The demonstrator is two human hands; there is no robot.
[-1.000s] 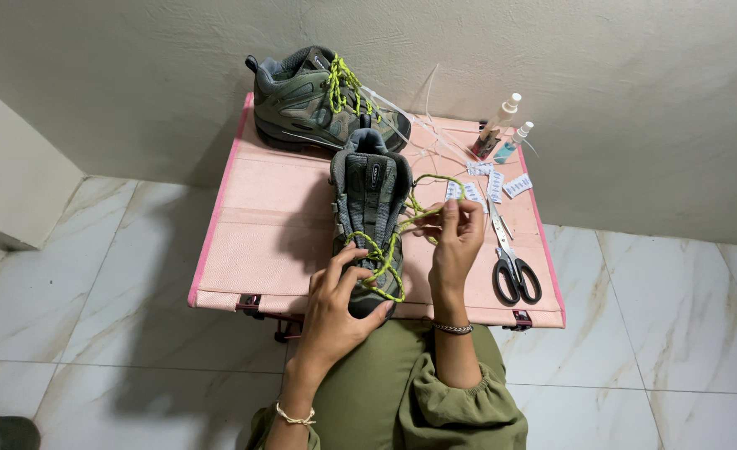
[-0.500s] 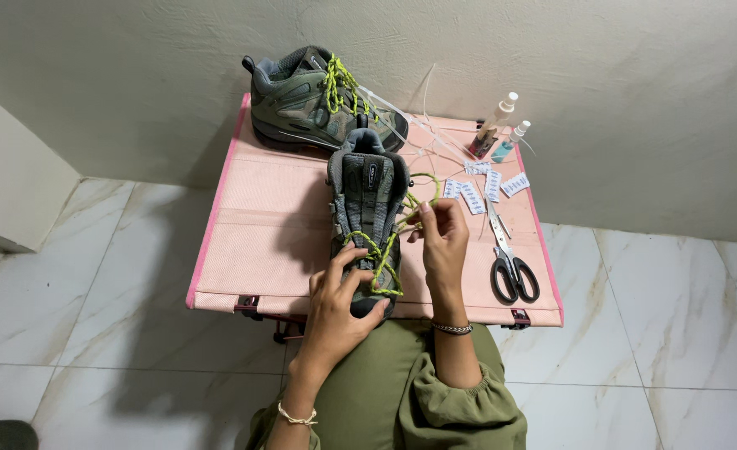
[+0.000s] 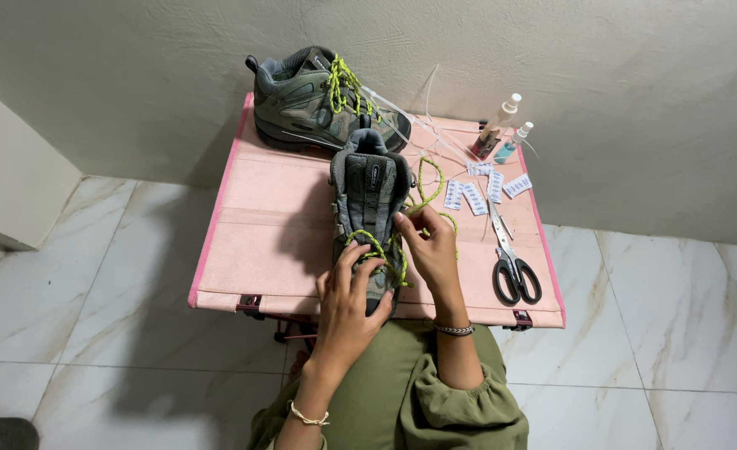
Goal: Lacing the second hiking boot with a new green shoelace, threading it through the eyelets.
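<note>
A grey-green hiking shoe (image 3: 368, 187) lies lengthwise on the pink folding table (image 3: 277, 225), its toe toward me. My left hand (image 3: 348, 296) rests on the toe end, fingers touching the yellow-green lace (image 3: 389, 250). My right hand (image 3: 431, 246) pinches that lace beside the shoe's tongue. A loose loop of the lace (image 3: 427, 179) trails off to the right of the shoe. A second matching shoe (image 3: 318, 104) stands on its side at the table's far edge, laced in the same colour.
Black-handled scissors (image 3: 512, 262) lie near the table's right edge. Several small white packets (image 3: 485, 187) and two small bottles (image 3: 502, 133) sit at the far right corner. Clear thin strips (image 3: 423, 117) lie by the wall. Marble floor surrounds the table.
My right hand has moved left and down, from the lace out to the right in toward the shoe's tongue. My left hand stays on the toe.
</note>
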